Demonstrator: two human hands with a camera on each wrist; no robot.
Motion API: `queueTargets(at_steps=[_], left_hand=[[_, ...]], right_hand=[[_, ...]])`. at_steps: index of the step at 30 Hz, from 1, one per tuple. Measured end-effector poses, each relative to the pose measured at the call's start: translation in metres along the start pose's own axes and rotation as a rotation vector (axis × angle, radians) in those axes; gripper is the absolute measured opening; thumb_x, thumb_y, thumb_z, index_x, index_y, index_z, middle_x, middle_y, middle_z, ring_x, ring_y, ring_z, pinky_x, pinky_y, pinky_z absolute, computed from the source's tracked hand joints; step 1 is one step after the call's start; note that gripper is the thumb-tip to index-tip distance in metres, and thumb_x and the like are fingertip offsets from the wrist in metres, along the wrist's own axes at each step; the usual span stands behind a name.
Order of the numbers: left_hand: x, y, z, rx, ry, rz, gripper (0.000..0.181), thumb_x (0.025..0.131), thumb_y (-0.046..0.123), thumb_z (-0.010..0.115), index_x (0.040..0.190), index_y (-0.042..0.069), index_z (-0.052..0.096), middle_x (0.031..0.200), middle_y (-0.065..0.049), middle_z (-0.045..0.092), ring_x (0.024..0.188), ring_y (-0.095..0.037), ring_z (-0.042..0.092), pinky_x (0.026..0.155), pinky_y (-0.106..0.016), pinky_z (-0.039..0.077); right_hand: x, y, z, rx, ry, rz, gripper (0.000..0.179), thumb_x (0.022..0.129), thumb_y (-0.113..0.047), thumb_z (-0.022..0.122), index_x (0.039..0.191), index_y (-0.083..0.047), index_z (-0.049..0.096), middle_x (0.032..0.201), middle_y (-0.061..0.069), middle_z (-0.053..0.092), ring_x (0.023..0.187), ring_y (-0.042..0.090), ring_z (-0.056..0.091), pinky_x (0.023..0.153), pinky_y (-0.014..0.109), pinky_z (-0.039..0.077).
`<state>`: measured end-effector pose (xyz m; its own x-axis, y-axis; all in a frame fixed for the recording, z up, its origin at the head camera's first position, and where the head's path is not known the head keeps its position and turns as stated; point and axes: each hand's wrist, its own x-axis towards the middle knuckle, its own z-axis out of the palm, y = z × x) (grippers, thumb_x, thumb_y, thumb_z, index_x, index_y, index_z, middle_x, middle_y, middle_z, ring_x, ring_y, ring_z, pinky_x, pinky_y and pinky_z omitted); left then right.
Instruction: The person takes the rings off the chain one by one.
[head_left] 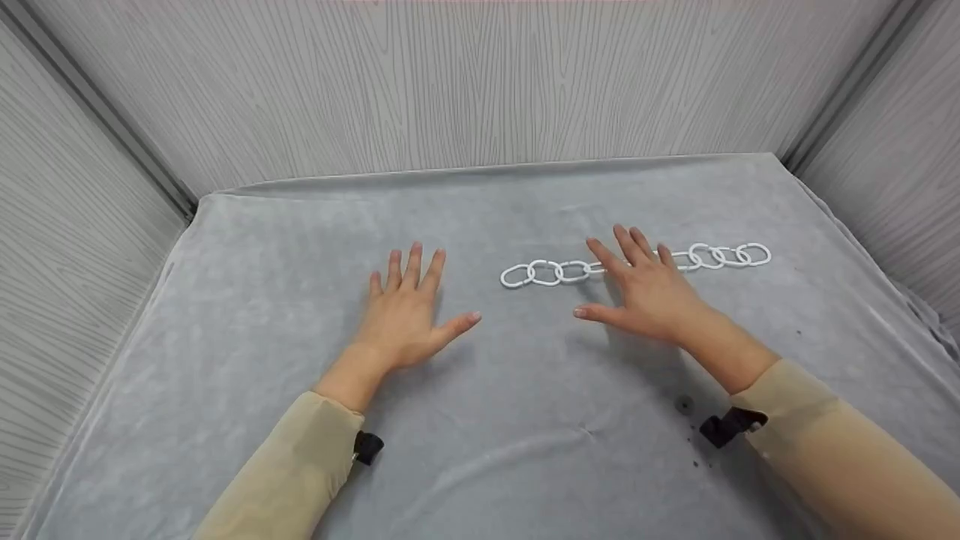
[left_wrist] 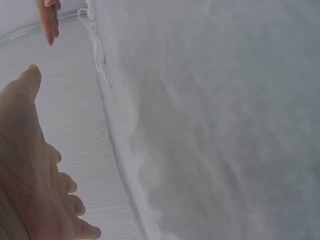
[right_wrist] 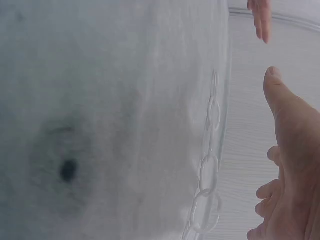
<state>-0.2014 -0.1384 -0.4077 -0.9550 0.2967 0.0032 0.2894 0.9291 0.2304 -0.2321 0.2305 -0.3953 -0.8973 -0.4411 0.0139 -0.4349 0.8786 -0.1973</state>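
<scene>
White oval-link, plastic-looking chain [head_left: 588, 271] lies stretched left to right on the worktop, over its grey velvety cloth [head_left: 480, 405]. Right grip [head_left: 651, 289], a bare hand, palm down, fingers extended and spread, holds nothing — held up clear of the chain, fingers overlapping its middle links in the head view, several links showing either side. Left grip [head_left: 401, 319], also bare, palm down, fingers splayed, nothing held — off the chain's left end, apart from it.
</scene>
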Motion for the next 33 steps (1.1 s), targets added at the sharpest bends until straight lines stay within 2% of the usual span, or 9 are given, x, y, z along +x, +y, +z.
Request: queueTargets(at_steps=[3, 8, 10, 14, 19, 22, 26, 30, 33], left_hand=[[0.006, 0.0, -0.002, -0.058, -0.01, 0.021, 0.112, 0.092, 0.091, 0.034, 0.172, 0.019, 0.002, 0.177, -0.017, -0.004, 0.161, -0.043, -0.006, 0.124, -0.069, 0.006], [0.016, 0.0, -0.004, -0.133, 0.017, 0.073, 0.111, 0.093, 0.089, 0.039, 0.172, 0.021, 0.001, 0.177, -0.012, -0.005, 0.162, -0.038, -0.008, 0.126, -0.064, 0.003], [0.02, -0.001, -0.004, -0.156, 0.041, 0.101, 0.111, 0.093, 0.087, 0.043, 0.172, 0.02, 0.003, 0.178, -0.011, -0.002, 0.162, -0.037, -0.006, 0.127, -0.063, 0.004], [0.03, -0.002, -0.007, -0.211, 0.079, 0.144, 0.109, 0.094, 0.082, 0.05, 0.172, 0.019, 0.007, 0.178, -0.01, 0.002, 0.163, -0.034, -0.002, 0.128, -0.058, 0.005], [0.043, -0.003, -0.006, -0.361, 0.119, 0.175, 0.11, 0.091, 0.075, 0.065, 0.172, 0.018, 0.015, 0.177, -0.008, 0.013, 0.163, -0.029, 0.007, 0.129, -0.052, 0.013], [0.049, -0.003, -0.003, -0.452, 0.128, 0.178, 0.11, 0.088, 0.071, 0.073, 0.171, 0.018, 0.022, 0.175, -0.005, 0.022, 0.162, -0.022, 0.017, 0.128, -0.046, 0.021], [0.057, -0.001, 0.002, -0.553, 0.13, 0.162, 0.107, 0.086, 0.064, 0.08, 0.169, 0.018, 0.03, 0.171, -0.002, 0.033, 0.157, -0.017, 0.03, 0.125, -0.04, 0.028], [0.066, 0.001, 0.006, -0.648, 0.115, 0.132, 0.103, 0.085, 0.056, 0.086, 0.167, 0.02, 0.035, 0.167, -0.003, 0.042, 0.152, -0.023, 0.04, 0.122, -0.043, 0.034], [0.071, 0.003, 0.009, -0.733, 0.088, 0.113, 0.102, 0.084, 0.049, 0.09, 0.166, 0.019, 0.038, 0.163, -0.009, 0.046, 0.149, -0.028, 0.046, 0.12, -0.048, 0.038]], right_hand=[[0.008, 0.001, -0.003, 0.029, 0.01, -0.023, 0.106, 0.091, -0.081, 0.06, 0.171, -0.023, 0.021, 0.174, 0.025, 0.012, 0.16, 0.046, 0.009, 0.12, 0.075, 0.012], [0.021, 0.005, -0.007, 0.092, 0.025, -0.046, 0.104, 0.093, -0.073, 0.065, 0.172, -0.023, 0.019, 0.174, 0.024, 0.016, 0.159, 0.046, 0.016, 0.121, 0.072, 0.016], [0.026, 0.006, -0.007, 0.125, 0.03, -0.047, 0.103, 0.094, -0.07, 0.068, 0.171, -0.024, 0.02, 0.174, 0.022, 0.017, 0.159, 0.044, 0.019, 0.122, 0.07, 0.017], [0.036, 0.008, -0.008, 0.219, 0.054, -0.052, 0.1, 0.092, -0.066, 0.072, 0.171, -0.026, 0.024, 0.173, 0.017, 0.023, 0.155, 0.044, 0.03, 0.12, 0.067, 0.027], [0.049, 0.013, -0.009, 0.316, 0.118, -0.103, 0.094, 0.092, -0.054, 0.08, 0.168, -0.023, 0.034, 0.167, 0.012, 0.039, 0.151, 0.039, 0.039, 0.118, 0.061, 0.034], [0.056, 0.016, -0.006, 0.346, 0.15, -0.134, 0.089, 0.092, -0.046, 0.083, 0.164, -0.018, 0.041, 0.162, 0.011, 0.048, 0.149, 0.035, 0.043, 0.119, 0.056, 0.035], [0.064, 0.016, -0.001, 0.393, 0.15, -0.15, 0.083, 0.092, -0.041, 0.084, 0.16, -0.013, 0.048, 0.159, 0.011, 0.053, 0.144, 0.034, 0.05, 0.118, 0.054, 0.038], [0.069, 0.012, 0.003, 0.475, 0.128, -0.123, 0.078, 0.091, -0.038, 0.086, 0.157, -0.014, 0.053, 0.153, 0.011, 0.058, 0.14, 0.031, 0.054, 0.116, 0.054, 0.039], [0.073, 0.01, 0.006, 0.533, 0.102, -0.088, 0.074, 0.091, -0.035, 0.087, 0.155, -0.016, 0.056, 0.148, 0.013, 0.062, 0.139, 0.028, 0.056, 0.117, 0.054, 0.038]])
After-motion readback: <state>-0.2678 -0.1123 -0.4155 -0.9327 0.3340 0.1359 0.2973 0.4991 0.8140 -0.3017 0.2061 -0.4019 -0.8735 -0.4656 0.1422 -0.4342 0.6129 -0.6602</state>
